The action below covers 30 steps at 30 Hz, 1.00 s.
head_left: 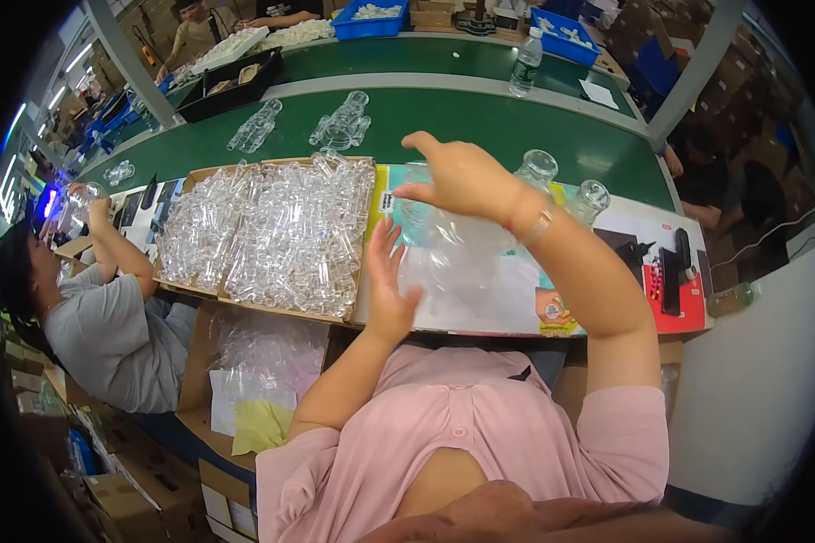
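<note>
Hands: right hand (463, 176) raised, fingers pinching the top of a clear plastic bag (453, 258); left hand (387, 271) open, palm flat against the bag's side.
Bag: hangs over the printed sheet (480, 299) at the bench edge.
Left of it: cardboard tray (364, 237) heaped with clear plastic bottles (281, 231).
Beyond: green conveyor belt (480, 122).

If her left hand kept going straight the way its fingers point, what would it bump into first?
Probably the clear plastic bag the right hand holds up just beyond the left hand; depth is hard to judge, though.
</note>
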{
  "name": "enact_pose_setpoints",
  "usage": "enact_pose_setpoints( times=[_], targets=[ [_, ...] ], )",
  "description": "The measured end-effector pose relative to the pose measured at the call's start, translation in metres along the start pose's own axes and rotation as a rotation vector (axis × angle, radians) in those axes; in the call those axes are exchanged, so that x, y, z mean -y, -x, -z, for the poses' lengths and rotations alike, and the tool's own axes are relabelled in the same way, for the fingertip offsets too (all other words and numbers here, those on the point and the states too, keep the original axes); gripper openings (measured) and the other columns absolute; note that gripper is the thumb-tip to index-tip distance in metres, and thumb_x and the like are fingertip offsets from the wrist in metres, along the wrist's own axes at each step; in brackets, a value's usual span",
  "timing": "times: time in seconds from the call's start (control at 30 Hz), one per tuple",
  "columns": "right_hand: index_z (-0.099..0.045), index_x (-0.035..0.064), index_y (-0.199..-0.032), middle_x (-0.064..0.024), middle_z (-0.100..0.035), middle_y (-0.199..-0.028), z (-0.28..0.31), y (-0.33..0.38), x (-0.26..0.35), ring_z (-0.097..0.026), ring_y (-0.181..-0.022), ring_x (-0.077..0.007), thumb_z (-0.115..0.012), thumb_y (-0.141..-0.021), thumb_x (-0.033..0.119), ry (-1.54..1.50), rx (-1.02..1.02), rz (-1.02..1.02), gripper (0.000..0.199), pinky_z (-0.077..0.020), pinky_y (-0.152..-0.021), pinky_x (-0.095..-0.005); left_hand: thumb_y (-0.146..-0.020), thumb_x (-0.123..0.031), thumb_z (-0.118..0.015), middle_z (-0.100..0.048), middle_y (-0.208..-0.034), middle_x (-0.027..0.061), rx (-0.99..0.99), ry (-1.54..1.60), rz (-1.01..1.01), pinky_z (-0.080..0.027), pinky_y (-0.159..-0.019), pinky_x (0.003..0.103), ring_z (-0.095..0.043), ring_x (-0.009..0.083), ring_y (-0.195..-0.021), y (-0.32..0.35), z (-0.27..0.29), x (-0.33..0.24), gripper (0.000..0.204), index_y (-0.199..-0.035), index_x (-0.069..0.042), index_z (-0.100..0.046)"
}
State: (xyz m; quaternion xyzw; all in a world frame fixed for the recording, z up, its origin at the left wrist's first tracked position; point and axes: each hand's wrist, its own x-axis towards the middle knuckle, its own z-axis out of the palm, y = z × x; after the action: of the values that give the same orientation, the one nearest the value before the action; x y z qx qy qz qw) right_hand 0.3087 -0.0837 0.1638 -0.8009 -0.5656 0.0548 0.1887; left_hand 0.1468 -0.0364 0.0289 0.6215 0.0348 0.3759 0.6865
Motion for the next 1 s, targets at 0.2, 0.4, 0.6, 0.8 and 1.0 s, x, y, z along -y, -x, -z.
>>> enact_pose_setpoints(
  times=[0.2,0.4,0.6,0.8,1.0],
  targets=[
    [-0.054,0.0021,-0.079,-0.0116,-0.053,-0.074,-0.041,0.103,0.045,-0.05,-0.069,-0.0248,-0.058,-0.083,0.023,-0.715,-0.08,0.455,0.021,-0.0412,-0.066,-0.0341,-0.071,-0.028,-0.07,-0.023,-0.139,0.0226,0.435,-0.22,-0.023,-0.016,-0.107,0.045,-0.026,0.036,-0.129,0.017,-0.021,-0.018,0.083,-0.135,-0.003,-0.024],
    [-0.057,0.0041,-0.097,-0.014,-0.054,-0.102,-0.055,0.136,0.035,-0.052,-0.095,-0.0295,-0.064,-0.081,0.026,-0.839,0.089,0.583,0.028,-0.0428,-0.082,-0.0362,-0.072,-0.01,-0.063,-0.055,-0.107,0.0162,0.743,-0.144,0.378,-0.043,-0.087,0.032,-0.055,0.0283,-0.102,0.037,0.013,-0.056,0.043,-0.113,-0.003,-0.05],
    [-0.054,0.0065,-0.107,-0.0177,-0.05,-0.117,-0.045,0.139,-0.014,-0.049,-0.107,-0.034,-0.075,-0.066,0.018,-0.065,-0.506,0.413,0.048,-0.0397,-0.09,-0.0425,-0.062,-0.018,-0.071,-0.057,-0.089,0.011,0.259,-0.094,0.179,-0.044,-0.074,0.031,-0.056,0.0256,-0.079,0.083,0.072,-0.021,0.032,-0.089,-0.006,-0.061],
    [-0.042,0.0065,-0.125,-0.0167,-0.049,-0.121,-0.037,0.095,-0.054,-0.044,-0.115,-0.0342,-0.074,-0.068,0.02,-0.118,-0.401,0.07,0.067,-0.0371,-0.095,-0.0392,-0.059,-0.017,-0.072,-0.05,-0.073,0.0106,0.541,-0.827,-0.03,-0.042,-0.066,0.034,-0.049,0.0279,-0.072,0.051,0.021,-0.021,0.028,-0.081,-0.006,-0.061],
    [-0.051,0.0037,-0.116,-0.0155,-0.054,-0.112,-0.036,0.105,-0.066,-0.056,-0.098,-0.0289,-0.068,-0.074,0.014,-0.289,-0.458,0.008,0.046,-0.0465,-0.083,-0.032,-0.068,-0.008,-0.068,-0.057,-0.094,0.0119,0.317,-0.564,0.007,-0.044,-0.077,0.033,-0.055,0.028,-0.085,0.036,-0.005,0.008,0.021,-0.087,-0.004,-0.06]
  ],
)
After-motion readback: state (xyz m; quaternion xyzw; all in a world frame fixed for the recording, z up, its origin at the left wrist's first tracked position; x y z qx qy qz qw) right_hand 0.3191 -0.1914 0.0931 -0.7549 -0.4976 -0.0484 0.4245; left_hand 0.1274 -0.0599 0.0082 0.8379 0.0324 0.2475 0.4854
